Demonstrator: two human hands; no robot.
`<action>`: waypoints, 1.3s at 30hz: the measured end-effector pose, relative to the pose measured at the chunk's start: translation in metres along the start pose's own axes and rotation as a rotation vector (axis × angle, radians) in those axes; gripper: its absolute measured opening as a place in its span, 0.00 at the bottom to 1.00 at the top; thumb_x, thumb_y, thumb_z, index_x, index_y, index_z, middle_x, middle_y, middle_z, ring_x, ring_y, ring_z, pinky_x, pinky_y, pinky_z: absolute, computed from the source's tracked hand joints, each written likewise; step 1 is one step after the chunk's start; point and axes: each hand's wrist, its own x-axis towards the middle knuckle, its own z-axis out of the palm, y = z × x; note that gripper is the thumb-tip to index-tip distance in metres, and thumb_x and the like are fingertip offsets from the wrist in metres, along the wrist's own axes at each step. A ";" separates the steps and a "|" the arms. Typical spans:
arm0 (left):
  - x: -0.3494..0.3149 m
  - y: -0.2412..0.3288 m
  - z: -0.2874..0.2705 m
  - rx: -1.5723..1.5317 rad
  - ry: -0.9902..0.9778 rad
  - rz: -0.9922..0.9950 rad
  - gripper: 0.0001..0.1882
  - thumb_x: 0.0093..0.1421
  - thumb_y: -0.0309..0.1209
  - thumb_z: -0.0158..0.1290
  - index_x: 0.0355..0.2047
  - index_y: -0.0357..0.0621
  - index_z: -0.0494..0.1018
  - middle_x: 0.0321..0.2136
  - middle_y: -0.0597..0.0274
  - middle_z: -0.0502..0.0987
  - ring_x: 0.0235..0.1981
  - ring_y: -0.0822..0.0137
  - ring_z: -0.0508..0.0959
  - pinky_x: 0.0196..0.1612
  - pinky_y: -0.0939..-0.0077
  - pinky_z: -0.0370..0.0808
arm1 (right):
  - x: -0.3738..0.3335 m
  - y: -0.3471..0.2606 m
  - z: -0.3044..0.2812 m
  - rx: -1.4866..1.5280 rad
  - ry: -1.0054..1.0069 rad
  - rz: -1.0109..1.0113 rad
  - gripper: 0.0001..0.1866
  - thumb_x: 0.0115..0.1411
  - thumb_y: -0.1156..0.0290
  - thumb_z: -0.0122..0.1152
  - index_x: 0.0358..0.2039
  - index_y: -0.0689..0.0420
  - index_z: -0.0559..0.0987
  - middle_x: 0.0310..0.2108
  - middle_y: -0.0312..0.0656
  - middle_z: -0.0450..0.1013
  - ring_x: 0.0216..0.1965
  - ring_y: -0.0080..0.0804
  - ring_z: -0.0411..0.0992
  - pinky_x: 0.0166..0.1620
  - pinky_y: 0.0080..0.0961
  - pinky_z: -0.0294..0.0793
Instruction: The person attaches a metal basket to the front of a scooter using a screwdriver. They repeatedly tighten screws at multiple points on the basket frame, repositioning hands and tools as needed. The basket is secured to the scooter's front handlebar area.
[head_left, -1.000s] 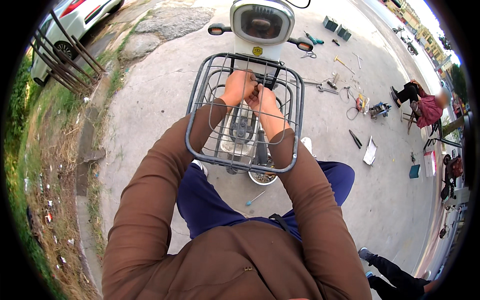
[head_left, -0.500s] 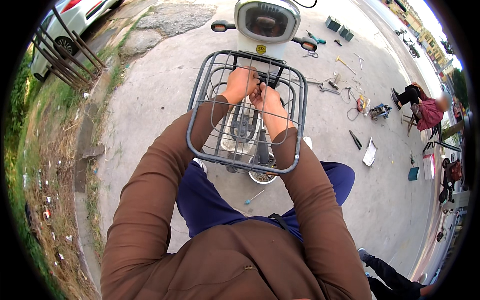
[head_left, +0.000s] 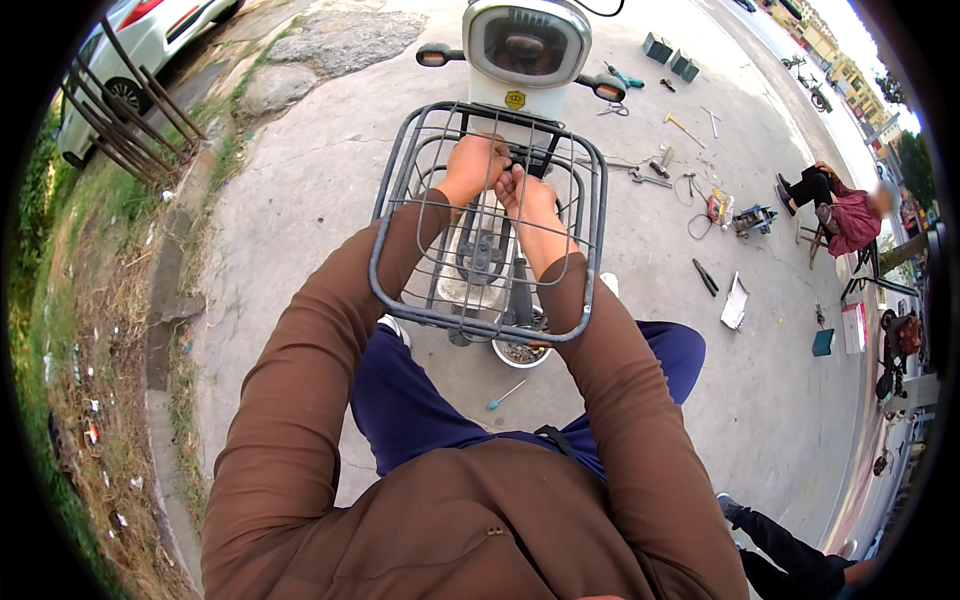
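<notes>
On concrete [head_left: 790, 400] with loose tools [head_left: 706, 278], seemingly set handy, holding left hand [head_left: 475, 168] and right hand [head_left: 529, 198] close together at the basket [head_left: 480, 328], near the scooter [head_left: 540, 102], both curled, perhaps for fine control, exact grip unclear.

From where I watch, the dark grey wire basket [head_left: 470, 326] spreads its rounded, thick-rimmed frame around the spot where the left hand [head_left: 474, 166] and right hand [head_left: 528, 197] meet, its wires crossing my view of both. Just by the fingertips I make out a black bracket [head_left: 540, 160], and beyond them the scooter's white front [head_left: 548, 103] stands upright; any small part they pinch is hidden from me.
</notes>
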 end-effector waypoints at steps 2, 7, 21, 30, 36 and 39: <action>0.000 -0.005 -0.002 0.006 -0.025 -0.049 0.08 0.44 0.30 0.56 0.23 0.39 0.77 0.22 0.53 0.78 0.26 0.54 0.78 0.31 0.67 0.73 | -0.009 0.002 0.004 -0.238 0.009 -0.154 0.08 0.62 0.74 0.52 0.28 0.66 0.70 0.22 0.43 0.71 0.18 0.29 0.71 0.19 0.24 0.76; 0.003 0.003 0.001 0.017 -0.047 -0.056 0.07 0.43 0.28 0.56 0.23 0.38 0.76 0.22 0.53 0.78 0.24 0.56 0.78 0.30 0.69 0.72 | 0.043 0.015 -0.026 -0.943 0.002 -0.653 0.13 0.62 0.72 0.51 0.23 0.65 0.70 0.17 0.42 0.70 0.14 0.29 0.70 0.15 0.26 0.72; 0.007 -0.006 -0.001 0.024 -0.087 -0.099 0.07 0.45 0.29 0.55 0.24 0.39 0.77 0.20 0.56 0.78 0.23 0.60 0.78 0.29 0.72 0.73 | 0.012 -0.004 -0.004 -0.108 -0.176 0.164 0.15 0.68 0.63 0.38 0.27 0.57 0.67 0.19 0.33 0.59 0.16 0.23 0.55 0.19 0.22 0.57; 0.011 -0.019 -0.001 0.038 -0.076 -0.032 0.07 0.44 0.30 0.56 0.23 0.39 0.78 0.21 0.56 0.79 0.24 0.60 0.79 0.30 0.73 0.74 | 0.003 0.003 -0.005 -1.476 0.061 -0.905 0.13 0.57 0.69 0.54 0.22 0.65 0.77 0.25 0.58 0.74 0.32 0.55 0.74 0.35 0.42 0.72; 0.012 -0.018 0.003 0.069 -0.072 -0.010 0.07 0.44 0.29 0.56 0.23 0.39 0.78 0.23 0.57 0.79 0.26 0.59 0.79 0.31 0.72 0.74 | -0.012 -0.003 -0.004 -1.661 0.052 -0.905 0.10 0.56 0.69 0.55 0.26 0.63 0.76 0.25 0.57 0.74 0.32 0.55 0.74 0.35 0.43 0.73; 0.012 -0.014 0.003 0.100 -0.060 0.028 0.06 0.44 0.29 0.56 0.23 0.40 0.78 0.24 0.57 0.79 0.28 0.58 0.79 0.33 0.72 0.74 | 0.006 0.003 -0.012 -1.494 0.042 -0.858 0.12 0.58 0.67 0.53 0.26 0.63 0.75 0.25 0.56 0.74 0.30 0.52 0.74 0.32 0.42 0.72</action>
